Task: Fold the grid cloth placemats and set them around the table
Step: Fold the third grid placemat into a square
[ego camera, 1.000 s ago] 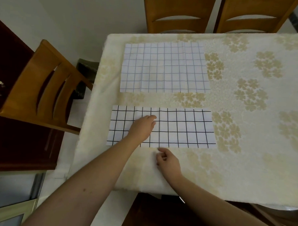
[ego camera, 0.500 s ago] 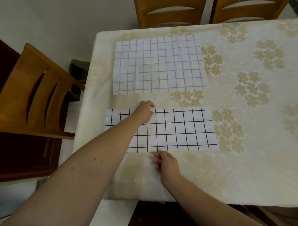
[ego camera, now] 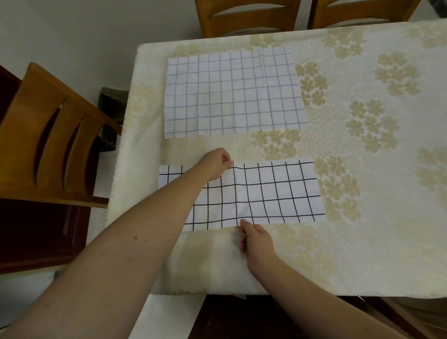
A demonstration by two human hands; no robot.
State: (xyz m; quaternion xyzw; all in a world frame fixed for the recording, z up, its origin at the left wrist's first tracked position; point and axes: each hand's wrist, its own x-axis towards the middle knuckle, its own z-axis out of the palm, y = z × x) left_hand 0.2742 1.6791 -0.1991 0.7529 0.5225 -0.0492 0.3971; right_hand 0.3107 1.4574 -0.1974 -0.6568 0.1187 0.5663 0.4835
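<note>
A white placemat with a bold black grid [ego camera: 274, 193] lies as a long folded strip near the table's front edge. My left hand [ego camera: 214, 163] pinches its far edge near the middle. At its near edge, also near the middle, my right hand [ego camera: 255, 240] pinches the cloth with fingertips. My left forearm covers the strip's left part. A second placemat with a thin pale grid [ego camera: 232, 93] lies flat and wider, farther back on the table.
The table [ego camera: 372, 240] wears a cream cloth with beige flower prints. A wooden chair [ego camera: 46, 135] stands at the left end, two more chairs [ego camera: 247, 11] at the far side. A dark object [ego camera: 111, 110] sits on the floor by the table's left corner.
My left hand slid from the middle of the black-grid mat up to its far edge and closed on it. My right hand took the near edge.
</note>
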